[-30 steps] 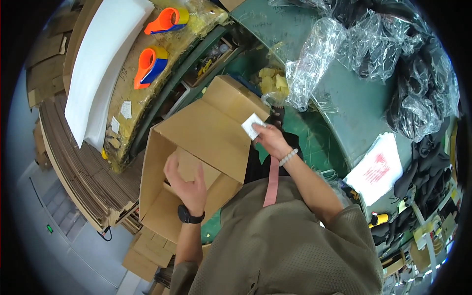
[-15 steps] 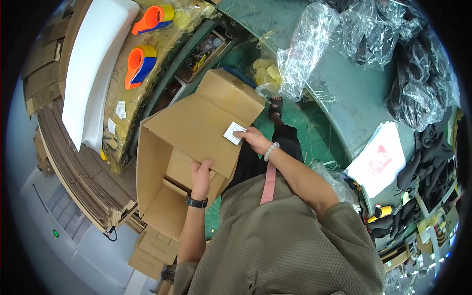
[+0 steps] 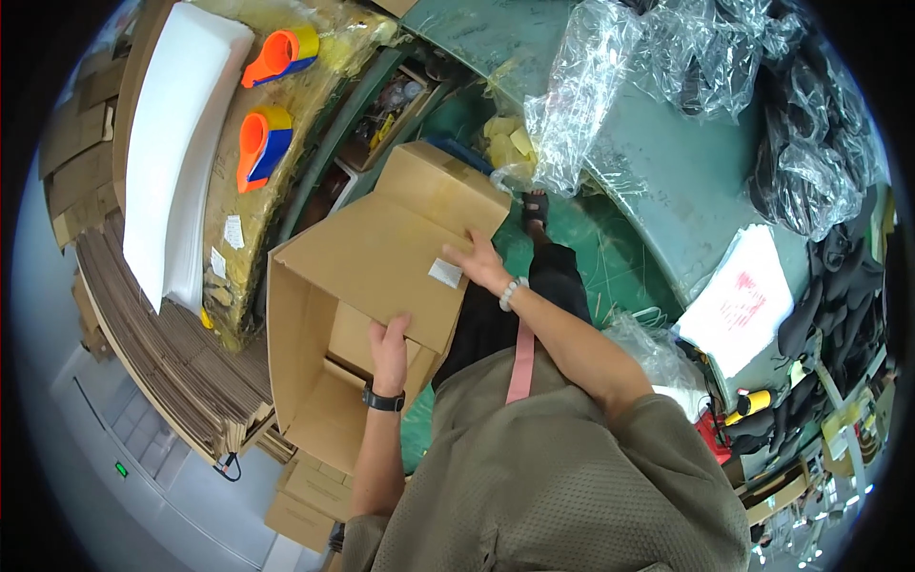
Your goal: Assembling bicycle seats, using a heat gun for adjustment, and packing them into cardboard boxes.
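Head view: left hand (image 3: 389, 357) around flap (image 3: 381, 250) edge, right hand (image 3: 484, 266) wide beside label (image 3: 444, 274), open floor (image 3: 610, 250) rightward.

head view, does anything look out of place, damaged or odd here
Mostly the crumpled clear plastic film: it droops over the edge of the dark green table, so it looks carelessly left. The yellowish worktop at upper left also looks worn, with a ragged, patchy edge. The open brown cardboard box shows no clear damage.
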The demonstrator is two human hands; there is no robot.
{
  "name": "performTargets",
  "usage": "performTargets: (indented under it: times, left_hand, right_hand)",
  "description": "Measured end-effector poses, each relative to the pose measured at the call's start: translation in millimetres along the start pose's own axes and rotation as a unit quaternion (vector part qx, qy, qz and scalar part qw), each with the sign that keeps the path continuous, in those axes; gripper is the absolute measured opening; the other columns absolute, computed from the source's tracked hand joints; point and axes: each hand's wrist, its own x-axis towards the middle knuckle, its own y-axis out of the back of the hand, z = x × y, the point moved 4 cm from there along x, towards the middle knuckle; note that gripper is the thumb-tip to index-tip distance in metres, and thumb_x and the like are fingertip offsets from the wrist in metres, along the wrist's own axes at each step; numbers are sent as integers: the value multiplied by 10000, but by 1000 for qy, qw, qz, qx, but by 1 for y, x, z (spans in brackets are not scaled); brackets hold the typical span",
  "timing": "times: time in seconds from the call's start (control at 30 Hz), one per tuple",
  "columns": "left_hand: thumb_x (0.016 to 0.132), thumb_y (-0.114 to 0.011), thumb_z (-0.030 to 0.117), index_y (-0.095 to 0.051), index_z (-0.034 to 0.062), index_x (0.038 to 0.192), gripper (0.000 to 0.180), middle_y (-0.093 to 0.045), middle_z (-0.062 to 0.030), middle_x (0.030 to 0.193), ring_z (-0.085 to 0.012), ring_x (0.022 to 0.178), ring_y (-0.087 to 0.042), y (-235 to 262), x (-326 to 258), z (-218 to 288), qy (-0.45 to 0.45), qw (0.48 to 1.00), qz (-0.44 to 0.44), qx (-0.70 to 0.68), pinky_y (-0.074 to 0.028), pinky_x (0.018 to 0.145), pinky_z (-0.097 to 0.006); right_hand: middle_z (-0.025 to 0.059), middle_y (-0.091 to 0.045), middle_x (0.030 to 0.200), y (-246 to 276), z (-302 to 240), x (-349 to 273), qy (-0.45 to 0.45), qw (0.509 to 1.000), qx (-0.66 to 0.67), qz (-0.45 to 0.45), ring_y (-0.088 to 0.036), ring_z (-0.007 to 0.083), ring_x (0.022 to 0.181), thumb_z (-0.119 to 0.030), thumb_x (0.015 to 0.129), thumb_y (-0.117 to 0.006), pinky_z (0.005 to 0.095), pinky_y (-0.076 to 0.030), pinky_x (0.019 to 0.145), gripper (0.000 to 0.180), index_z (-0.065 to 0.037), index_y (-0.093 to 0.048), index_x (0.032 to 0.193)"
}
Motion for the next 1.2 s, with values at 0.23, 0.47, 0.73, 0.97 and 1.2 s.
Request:
performTargets:
  times: [0.23, 0.47, 0.73, 0.97, 1.2]
  left_hand:
    - [897, -580, 108, -583, -21, 1162, 295, -625, -63, 1148, -164, 1055, -568, -1, 7, -7, -7, 999, -20, 37, -435, 943, -305]
    - [905, -599, 142, -568, -17, 1155, 298, -625, -106, 1127, -197, 1026, -610, 0, 31, 5, -37, 996, -44, 62, -487, 904, -350]
    - [990, -507, 519, -458, -65, 1340, 684, -610, -175, 1234, -268, 1079, -634, -23, 50, 30, -139, 977, -137, 84, -508, 939, -420]
    - [988, -609, 277, -627, -3, 918, 289, -625, -42, 724, -110, 681, -602, -34, -22, 47, -360, 907, -70, 208, -477, 661, -248]
    - [936, -648, 237, -645, -3, 1089, 285, -684, -84, 828, -179, 753, -648, -245, -121, -16, -379, 726, -378, 432, -504, 702, -300]
  right_hand:
    - [232, -550, 1283, -30, -9, 41, 126, 977, -167, -27, -474, 382, 1264, -562, 942, -464, 462, -356, 1086, 709, 11, -517, 1355]
    - [229, -660, 1116, 106, 118, -24, -27, 951, -241, 190, -612, 413, 1056, -450, 909, -534, 489, -479, 930, 488, 0, -674, 1035]
    - [234, -703, 934, 202, 244, -218, -186, 878, -119, 425, -675, 413, 893, -396, 869, -583, 477, -526, 818, 408, -19, -716, 951]
    - [224, -710, 967, 168, 274, -261, -179, 855, 30, 486, -676, 400, 964, -373, 847, -611, 458, -528, 868, 379, -41, -727, 986]
    - [191, -717, 931, 233, 238, -239, -79, 903, 60, 419, -691, 362, 902, -422, 856, -612, 453, -543, 815, 407, -53, -722, 988]
